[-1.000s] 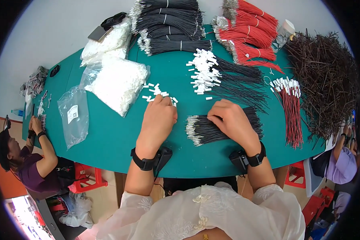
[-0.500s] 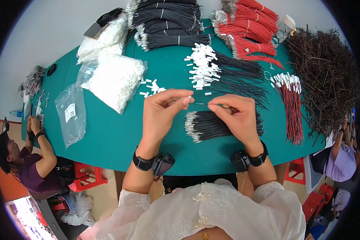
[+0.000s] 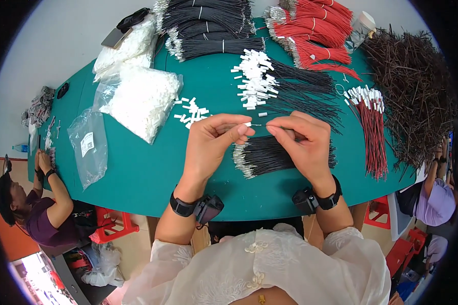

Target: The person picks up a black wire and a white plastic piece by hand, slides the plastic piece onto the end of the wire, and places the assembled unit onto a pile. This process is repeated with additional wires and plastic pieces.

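Between thumb and forefinger my left hand [image 3: 212, 142] pinches a small white plastic connector housing [image 3: 247, 124]. Facing it, my right hand [image 3: 306, 141] is closed on a thin wire, mostly hidden by the fingers. The wire's metal terminal [image 3: 257, 125] points left and reaches the housing's end; whether it is inside cannot be made out. Below the hands lies a bundle of black wires [image 3: 272, 156] with silvery tips at its left. Just beyond the hands are loose white housings [image 3: 192, 113] and a pile of black wires [image 3: 303, 99] with white housings on their left ends [image 3: 257, 79].
Bags of white housings [image 3: 142, 99] and an empty plastic bag [image 3: 89, 147] lie left on the green table [image 3: 137, 168]. Tied black [image 3: 208, 23] and red wire bundles [image 3: 315, 30] are at the back. Rightward are red wires [image 3: 374, 137] and a dark tangled heap [image 3: 407, 91]. Co-workers sit at both sides.
My hands have come closer together and slightly farther from me. The wire's terminal, apart from the white housing before, is now up against its end.
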